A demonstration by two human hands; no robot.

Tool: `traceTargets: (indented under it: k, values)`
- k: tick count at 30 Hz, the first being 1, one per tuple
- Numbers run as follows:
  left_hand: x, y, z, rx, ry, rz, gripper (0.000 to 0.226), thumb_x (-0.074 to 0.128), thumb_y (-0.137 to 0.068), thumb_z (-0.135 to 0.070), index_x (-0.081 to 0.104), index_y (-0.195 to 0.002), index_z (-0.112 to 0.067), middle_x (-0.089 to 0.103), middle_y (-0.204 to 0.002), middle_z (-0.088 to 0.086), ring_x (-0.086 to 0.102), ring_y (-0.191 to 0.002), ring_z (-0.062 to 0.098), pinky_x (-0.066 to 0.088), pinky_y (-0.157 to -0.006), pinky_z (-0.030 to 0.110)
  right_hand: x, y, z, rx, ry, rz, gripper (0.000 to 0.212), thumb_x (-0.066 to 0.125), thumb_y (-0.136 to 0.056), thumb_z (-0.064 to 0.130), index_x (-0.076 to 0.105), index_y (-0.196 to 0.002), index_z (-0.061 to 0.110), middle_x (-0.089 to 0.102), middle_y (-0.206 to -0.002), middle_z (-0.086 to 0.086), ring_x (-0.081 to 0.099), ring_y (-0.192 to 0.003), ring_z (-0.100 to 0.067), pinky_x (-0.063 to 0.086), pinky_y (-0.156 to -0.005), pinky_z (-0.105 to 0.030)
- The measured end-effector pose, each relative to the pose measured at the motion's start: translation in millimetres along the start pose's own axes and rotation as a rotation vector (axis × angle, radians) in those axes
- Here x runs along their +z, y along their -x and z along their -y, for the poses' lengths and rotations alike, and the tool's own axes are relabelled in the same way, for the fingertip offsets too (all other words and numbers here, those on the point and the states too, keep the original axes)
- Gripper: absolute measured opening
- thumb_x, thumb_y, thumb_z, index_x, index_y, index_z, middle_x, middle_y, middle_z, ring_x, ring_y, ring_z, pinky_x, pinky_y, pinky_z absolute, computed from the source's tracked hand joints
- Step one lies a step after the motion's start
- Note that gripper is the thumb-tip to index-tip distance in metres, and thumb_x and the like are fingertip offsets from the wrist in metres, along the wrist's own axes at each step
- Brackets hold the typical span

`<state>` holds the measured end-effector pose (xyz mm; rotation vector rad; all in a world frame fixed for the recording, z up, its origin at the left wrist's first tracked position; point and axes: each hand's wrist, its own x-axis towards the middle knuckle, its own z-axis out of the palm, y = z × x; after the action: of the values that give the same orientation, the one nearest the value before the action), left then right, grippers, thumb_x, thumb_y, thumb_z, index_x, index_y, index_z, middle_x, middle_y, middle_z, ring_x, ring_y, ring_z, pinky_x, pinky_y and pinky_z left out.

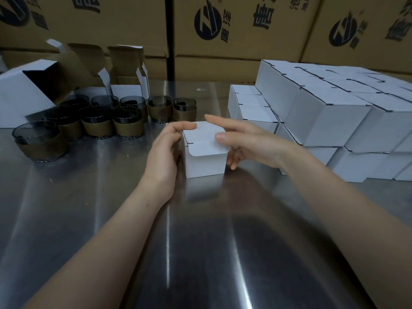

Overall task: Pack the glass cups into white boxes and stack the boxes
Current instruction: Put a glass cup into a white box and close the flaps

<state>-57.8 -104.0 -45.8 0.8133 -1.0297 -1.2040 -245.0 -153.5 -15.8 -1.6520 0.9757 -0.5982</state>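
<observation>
Far out at nine o'clock, on the steel table (93, 219): a large open box (20, 94) tipped on its side. Just right of it, toward ten o'clock, glass cups (100, 123) with brown sleeves, upright, crowded in rows. Behind them, empty boxes (124, 63) with flaps raised.

At the centre, left hand (163, 150) clasped against the left wall of the white box (205, 161), thumb hooked over the top edge, fingers hidden behind. White box upright on the table, top flap folded down, rounded tongue lying over the front wall.

On its other side, right hand (245, 141) loosely spread: thumb laid flat on the flap, forefinger straight and off the cardboard, remaining fingers hanging slack beside the right wall. Hands apart, box between.

At three o'clock, stack of closed white boxes (330, 121), in tiers, near the right wrist. Along twelve o'clock, printed brown cartons (245, 30).
</observation>
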Motion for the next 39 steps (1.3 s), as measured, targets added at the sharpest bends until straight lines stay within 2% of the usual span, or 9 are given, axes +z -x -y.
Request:
traceTargets:
  k: [4,8,11,16,20,25,28,33,39]
  values:
    - [0,0,4,0.024,-0.046,0.031,0.014,0.052,-0.096,-0.026,0.059,-0.099,-0.015,0.069,-0.086,-0.014,0.065,-0.084,0.001,0.051,-0.069,0.014,0,2,-4,-0.021,0.092,0.000,0.079,0.077,-0.077,0.030,0.037,-0.145,0.043,0.058,-0.123,0.011,0.062,-0.072,-0.016,0.057,-0.069,-0.033]
    - [-1,4,8,0.009,-0.246,0.117,0.043,0.069,-0.074,-0.049,0.050,-0.108,-0.032,0.064,-0.103,-0.023,0.063,-0.100,0.000,0.052,-0.083,0.024,2,1,-4,-0.045,0.118,-0.043,0.080,0.081,-0.075,0.029,0.041,-0.142,0.044,0.055,-0.129,0.011,0.062,-0.071,-0.013,0.056,-0.065,-0.030]
    - [3,8,6,0.036,-0.427,0.116,0.053,0.070,-0.071,-0.049,0.039,-0.111,-0.037,0.046,-0.135,0.000,0.048,-0.127,0.018,0.045,-0.105,0.041,5,-1,-5,-0.105,0.177,-0.102,0.073,0.080,-0.078,0.027,0.045,-0.140,0.043,0.048,-0.136,0.018,0.059,-0.066,-0.005,0.057,-0.064,-0.029]
    - [6,9,1,0.070,-0.488,0.130,0.041,0.065,-0.080,-0.038,0.041,-0.113,-0.034,0.040,-0.137,0.010,0.042,-0.130,0.026,0.039,-0.110,0.049,7,-2,-6,-0.184,0.286,-0.180,0.071,0.080,-0.078,0.024,0.048,-0.141,0.033,0.049,-0.137,0.013,0.051,-0.069,0.019,0.040,-0.069,-0.003]
    - [3,6,5,0.149,-0.571,0.112,0.028,0.064,-0.094,-0.024,0.048,-0.116,-0.033,0.043,-0.133,0.005,0.043,-0.124,0.017,0.039,-0.109,0.045,8,-1,-5,-0.172,0.254,-0.174,0.073,0.082,-0.076,0.022,0.050,-0.140,0.032,0.056,-0.135,0.008,0.053,-0.091,0.000,0.046,-0.087,-0.023]
    - [5,9,0,0.120,-0.520,0.111,0.032,0.063,-0.079,-0.043,0.051,-0.108,-0.040,0.048,-0.133,0.007,0.049,-0.126,0.025,0.043,-0.106,0.052,6,2,-3,-0.153,0.168,-0.131,0.076,0.081,-0.075,0.010,0.048,-0.134,0.041,0.056,-0.128,-0.029,0.056,-0.094,-0.027,0.051,-0.093,-0.055]
    - [5,10,0,0.116,-0.517,0.113,0.034,0.063,-0.077,-0.044,0.052,-0.108,-0.040,0.049,-0.132,0.007,0.050,-0.124,0.025,0.044,-0.104,0.052,4,4,-4,-0.139,0.138,-0.119,0.076,0.080,-0.075,0.006,0.048,-0.136,0.036,0.057,-0.129,-0.027,0.062,-0.107,-0.036,0.054,-0.089,-0.051]
    - [5,10,-2,0.100,-0.463,0.099,0.037,0.075,-0.080,-0.042,0.055,-0.110,-0.033,0.051,-0.132,0.010,0.054,-0.120,0.023,0.048,-0.101,0.050,0,6,-5,-0.144,0.119,-0.134,0.067,0.079,-0.077,0.007,0.054,-0.135,0.028,0.064,-0.127,0.004,0.063,-0.108,-0.038,0.052,-0.097,-0.045]
    - [8,11,-5,0.151,-0.405,0.086,0.024,0.064,-0.090,-0.019,0.057,-0.112,-0.013,0.060,-0.107,-0.002,0.058,-0.090,-0.003,0.052,-0.080,0.026,4,7,-2,-0.148,0.039,-0.155,0.066,0.080,-0.066,0.031,0.059,-0.128,0.032,0.071,-0.115,-0.007,0.066,-0.100,-0.042,0.060,-0.078,-0.044]
